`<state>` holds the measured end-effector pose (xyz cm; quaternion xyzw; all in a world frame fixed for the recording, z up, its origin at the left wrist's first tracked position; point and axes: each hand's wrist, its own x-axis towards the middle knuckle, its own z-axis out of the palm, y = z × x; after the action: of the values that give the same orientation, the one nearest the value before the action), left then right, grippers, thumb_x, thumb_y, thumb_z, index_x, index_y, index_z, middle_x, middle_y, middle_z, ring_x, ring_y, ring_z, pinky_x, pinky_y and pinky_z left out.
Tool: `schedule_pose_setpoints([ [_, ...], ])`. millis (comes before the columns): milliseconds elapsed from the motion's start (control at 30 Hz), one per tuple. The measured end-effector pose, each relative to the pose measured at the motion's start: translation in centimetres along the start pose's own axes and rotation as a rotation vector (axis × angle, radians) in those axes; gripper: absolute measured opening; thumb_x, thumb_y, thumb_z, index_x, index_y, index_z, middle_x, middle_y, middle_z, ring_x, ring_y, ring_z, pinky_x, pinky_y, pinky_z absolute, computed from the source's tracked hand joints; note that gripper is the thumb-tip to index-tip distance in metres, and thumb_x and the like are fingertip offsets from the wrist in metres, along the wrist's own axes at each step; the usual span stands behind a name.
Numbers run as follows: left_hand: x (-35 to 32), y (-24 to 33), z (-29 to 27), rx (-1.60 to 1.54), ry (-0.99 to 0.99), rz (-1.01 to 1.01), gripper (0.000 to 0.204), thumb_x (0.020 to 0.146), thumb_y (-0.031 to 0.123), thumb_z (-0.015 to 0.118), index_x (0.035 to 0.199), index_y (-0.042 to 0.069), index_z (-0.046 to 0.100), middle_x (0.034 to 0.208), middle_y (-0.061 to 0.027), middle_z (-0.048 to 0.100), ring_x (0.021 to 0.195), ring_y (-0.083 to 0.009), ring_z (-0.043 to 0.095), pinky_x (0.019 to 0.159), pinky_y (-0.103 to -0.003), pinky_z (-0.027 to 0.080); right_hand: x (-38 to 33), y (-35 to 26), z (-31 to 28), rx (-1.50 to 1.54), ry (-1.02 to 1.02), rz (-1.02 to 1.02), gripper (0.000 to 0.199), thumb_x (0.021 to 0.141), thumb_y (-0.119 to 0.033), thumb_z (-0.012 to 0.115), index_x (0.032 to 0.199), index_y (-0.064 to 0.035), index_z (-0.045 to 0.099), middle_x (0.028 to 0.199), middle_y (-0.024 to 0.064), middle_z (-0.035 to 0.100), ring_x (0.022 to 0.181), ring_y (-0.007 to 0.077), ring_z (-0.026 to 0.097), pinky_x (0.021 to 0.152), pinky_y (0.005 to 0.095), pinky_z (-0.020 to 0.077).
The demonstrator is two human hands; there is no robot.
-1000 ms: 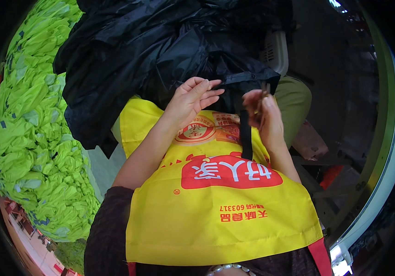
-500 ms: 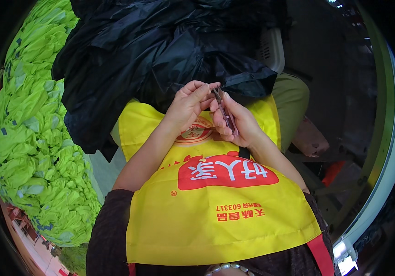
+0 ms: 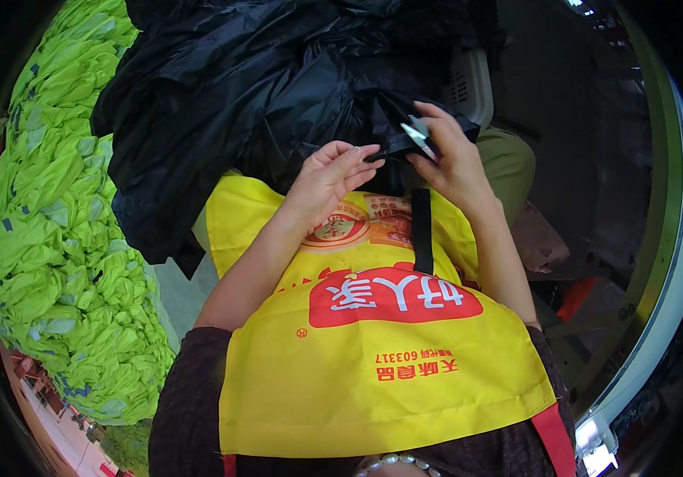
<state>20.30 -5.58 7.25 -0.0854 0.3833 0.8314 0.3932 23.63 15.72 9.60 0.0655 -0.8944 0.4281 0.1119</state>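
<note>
Across my lap spreads a large, shiny black garment or cloth (image 3: pixel 278 103), its folds heaped toward the far side. My left hand (image 3: pixel 321 183) is closed in a pinch at the near edge of this black cloth, thumb against fingertips. Just to the right, my right hand (image 3: pixel 461 163) holds small metal thread snips (image 3: pixel 418 137), whose pale end catches the light beside the cloth edge. Its index finger is raised and bent, while the thumb lies near the cloth edge. Whether the right fingers also grip the cloth is hard to see.
I wear a yellow apron (image 3: pixel 389 405) with red print and a black strap. Bright green garments (image 3: pixel 71 270) are piled along the left. A pale plastic basket (image 3: pixel 472 83) stands beyond the black cloth at the right. A brownish object (image 3: pixel 540 238) lies past my right knee.
My right hand has moved right and slightly away from my left hand, its fingers opening out and the snips turning. The left hand stays in place, and the cloth edge now spans between the hands.
</note>
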Motion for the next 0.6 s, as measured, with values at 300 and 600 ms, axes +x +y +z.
schedule_pose_setpoints([
  [300, -2.7, 2.8, -5.0, 1.665, -0.085, 0.114, 0.034, 0.083, 0.014, 0.061, 0.115, 0.002, 0.056, 0.105, -0.0119, 0.062, 0.091, -0.0209, 0.062, 0.080, -0.030, 0.049, 3.2, 2.0, 0.6, 0.243, 0.021, 0.351, 0.016, 0.078, -0.014, 0.061, 0.088, -0.0004, 0.058, 0.068, 0.0100, 0.056, 0.060, 0.0160, 0.051, 0.058, 0.0276, 0.0417],
  [600, 1.0, -3.4, 1.8, 0.682, 0.306, 0.346, 0.041, 0.079, 0.020, 0.067, 0.108, 0.001, 0.045, 0.099, -0.0091, 0.054, 0.084, -0.0150, 0.055, 0.078, -0.026, 0.044, 2.4, 1.4, 4.5, 0.545, 0.185, 0.483, 0.014, 0.077, -0.013, 0.060, 0.083, 0.0002, 0.058, 0.067, 0.0012, 0.054, 0.062, 0.0084, 0.047, 0.058, 0.0232, 0.0395],
])
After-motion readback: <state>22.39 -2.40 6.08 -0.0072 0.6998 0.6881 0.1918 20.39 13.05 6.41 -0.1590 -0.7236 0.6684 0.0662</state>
